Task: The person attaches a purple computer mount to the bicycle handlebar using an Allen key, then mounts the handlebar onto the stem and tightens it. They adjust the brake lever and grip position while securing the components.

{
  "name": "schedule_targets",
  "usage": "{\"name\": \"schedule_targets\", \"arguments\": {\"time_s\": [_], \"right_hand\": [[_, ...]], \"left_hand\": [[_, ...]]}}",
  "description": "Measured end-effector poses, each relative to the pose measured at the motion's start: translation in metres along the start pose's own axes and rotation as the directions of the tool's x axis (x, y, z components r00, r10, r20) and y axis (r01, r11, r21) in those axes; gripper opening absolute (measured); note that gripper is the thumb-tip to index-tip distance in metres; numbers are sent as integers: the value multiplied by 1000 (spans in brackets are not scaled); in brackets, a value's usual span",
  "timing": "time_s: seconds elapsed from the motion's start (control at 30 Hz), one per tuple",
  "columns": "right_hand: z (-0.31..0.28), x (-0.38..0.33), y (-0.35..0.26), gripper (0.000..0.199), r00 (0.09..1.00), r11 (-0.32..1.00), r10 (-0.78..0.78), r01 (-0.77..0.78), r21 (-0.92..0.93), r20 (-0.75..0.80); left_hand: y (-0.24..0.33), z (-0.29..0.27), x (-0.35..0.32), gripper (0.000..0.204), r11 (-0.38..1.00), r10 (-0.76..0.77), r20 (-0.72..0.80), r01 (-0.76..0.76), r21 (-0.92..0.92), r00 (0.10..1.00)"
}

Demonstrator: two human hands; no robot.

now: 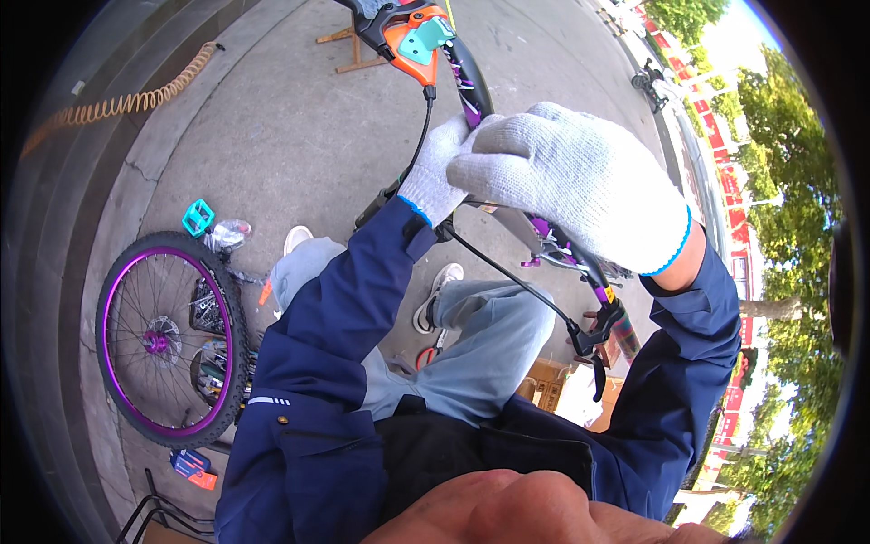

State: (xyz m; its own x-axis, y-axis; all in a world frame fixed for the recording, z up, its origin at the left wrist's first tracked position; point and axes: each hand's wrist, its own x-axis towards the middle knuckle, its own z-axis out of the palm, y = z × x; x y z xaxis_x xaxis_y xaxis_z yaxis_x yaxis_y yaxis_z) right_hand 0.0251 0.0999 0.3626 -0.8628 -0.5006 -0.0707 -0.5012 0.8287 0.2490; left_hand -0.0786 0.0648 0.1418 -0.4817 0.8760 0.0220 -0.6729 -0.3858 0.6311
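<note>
Both my hands wear pale knitted gloves with blue cuffs and meet over the middle of a black-and-purple bicycle handlebar (468,89). My left hand (439,168) is closed around the bar, its fingers partly covered. Over it lies my right hand (562,177), thumb and fingers pressed together; what they pinch, if anything, is hidden. At the bar's far end sits an orange-and-black part (413,41) with a teal piece, a black cable (423,131) hanging from it. A black brake lever (594,354) is at the near right end, beside a multicoloured grip (623,335).
A purple-rimmed wheel (107,335) stands at left near a teal pedal (198,218) and a clear plastic bag (232,234). A coiled orange hose (136,102) hangs along the steps. Red-handled pliers (429,355) lie by my feet, and a cardboard box (546,379) stands below the bar.
</note>
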Motion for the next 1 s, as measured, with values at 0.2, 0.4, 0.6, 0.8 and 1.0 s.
{"name": "schedule_targets", "arguments": {"time_s": [0.2,0.4,0.6,0.8,1.0], "right_hand": [[10,-5,-1,46,990,987,119,-110,121,-75],[21,-5,-6,38,983,964,103,-60,260,-155],[10,-12,12,38,848,371,511,-369,852,144],[23,0,1,46,936,885,319,-238,401,-148],[9,-16,-1,38,881,725,461,-304,618,-108]], "left_hand": [[-8,-6,4,28,966,199,158,-221,138,967],[1,-1,-5,29,961,160,79,-174,216,984],[5,-1,-4,40,948,76,57,-90,306,995],[2,-3,1,35,999,40,91,-39,-16,995],[3,-4,-2,44,962,123,89,-141,232,988]]}}
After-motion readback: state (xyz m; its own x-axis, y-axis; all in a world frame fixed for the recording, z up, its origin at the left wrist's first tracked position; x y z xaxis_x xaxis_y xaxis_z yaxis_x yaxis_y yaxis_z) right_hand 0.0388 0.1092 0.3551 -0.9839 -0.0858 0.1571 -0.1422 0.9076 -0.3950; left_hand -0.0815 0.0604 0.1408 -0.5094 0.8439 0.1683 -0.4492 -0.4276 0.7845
